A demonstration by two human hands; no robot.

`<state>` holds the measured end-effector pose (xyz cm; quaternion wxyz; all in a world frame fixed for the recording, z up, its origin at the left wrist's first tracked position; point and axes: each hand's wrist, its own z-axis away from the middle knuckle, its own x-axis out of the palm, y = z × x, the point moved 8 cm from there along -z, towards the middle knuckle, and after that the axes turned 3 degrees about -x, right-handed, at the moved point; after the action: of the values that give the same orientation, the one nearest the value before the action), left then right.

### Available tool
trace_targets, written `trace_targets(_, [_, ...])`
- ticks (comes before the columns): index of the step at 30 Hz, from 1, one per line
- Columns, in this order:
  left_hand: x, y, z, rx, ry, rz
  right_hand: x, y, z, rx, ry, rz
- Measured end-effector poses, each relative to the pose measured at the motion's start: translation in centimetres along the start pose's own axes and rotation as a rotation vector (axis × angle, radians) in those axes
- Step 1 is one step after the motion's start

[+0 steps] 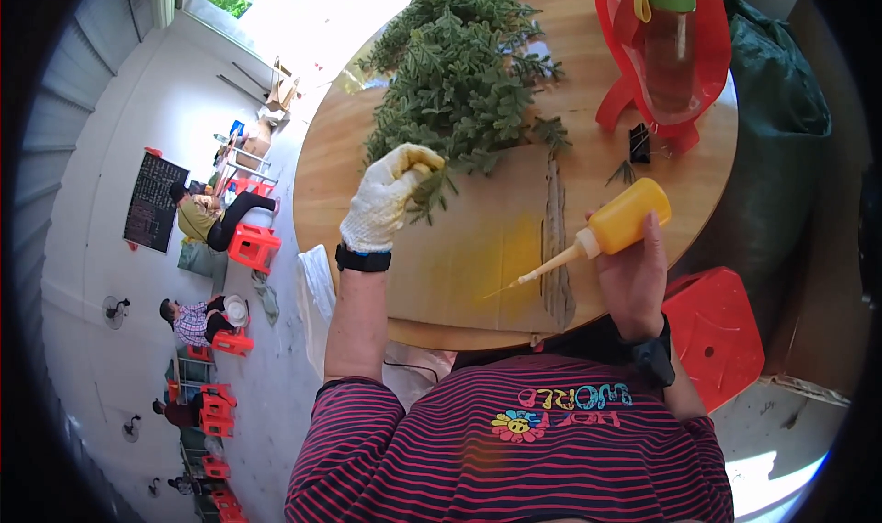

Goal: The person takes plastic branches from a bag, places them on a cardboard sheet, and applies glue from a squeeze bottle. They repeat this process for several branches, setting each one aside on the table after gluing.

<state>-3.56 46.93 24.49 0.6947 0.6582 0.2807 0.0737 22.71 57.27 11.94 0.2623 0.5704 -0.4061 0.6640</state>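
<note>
My left hand (379, 203), in a white knit glove with yellowed fingertips, pinches a small green fir-like sprig (434, 195). It is over the left part of a flat cardboard sheet (436, 280), just below a heap of similar green sprigs (455, 87). My bare right hand (636, 284) is wrapped round a yellow squeeze bottle (632, 216). The bottle lies tilted, its long thin nozzle pointing down and left over a yellow-stained patch of the cardboard. Sprig and nozzle tip are apart. A loose sprig (552, 134) lies right of the heap.
The round wooden table (333, 156) also bears a red bag (634, 41), a green-lidded drink bottle (668, 59) and a black binder clip (639, 144). A red stool (717, 339) and dark green sack (772, 156) stand right. Several people sit on red stools far left.
</note>
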Motion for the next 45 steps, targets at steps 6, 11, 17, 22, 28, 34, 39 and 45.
trace_targets(6, [5.6,-2.6,2.3,0.286,-0.365,-0.885,-0.1,-0.3,-0.3,-0.049,-0.011,-0.012])
trace_targets(11, [3.4,-0.2,3.7,0.467,0.042,-0.822,-0.1,-0.5,0.0,-0.099,0.0,0.023])
trace_targets(17, [3.6,0.9,8.0,0.423,0.124,-0.703,-0.7,-1.4,-0.1,-0.197,-0.024,0.027])
trace_targets(22, [6.4,0.5,10.6,0.456,0.243,-0.679,-0.2,-1.7,0.1,-0.23,-0.02,0.004])
trace_targets(28, [5.4,-2.1,9.0,0.396,0.115,-0.647,-0.2,-1.7,0.2,-0.235,-0.01,0.008])
trace_targets(34, [3.9,-0.9,9.0,0.599,-0.038,-0.912,-0.2,-1.8,0.1,-0.253,0.003,0.031])
trace_targets(39, [3.2,0.4,10.0,0.656,0.157,-0.975,-0.2,-1.7,0.0,-0.243,0.015,0.051])
trace_targets(45, [1.7,-0.1,10.3,0.52,0.326,-0.741,-0.3,-2.0,-0.1,-0.241,-0.001,0.066])
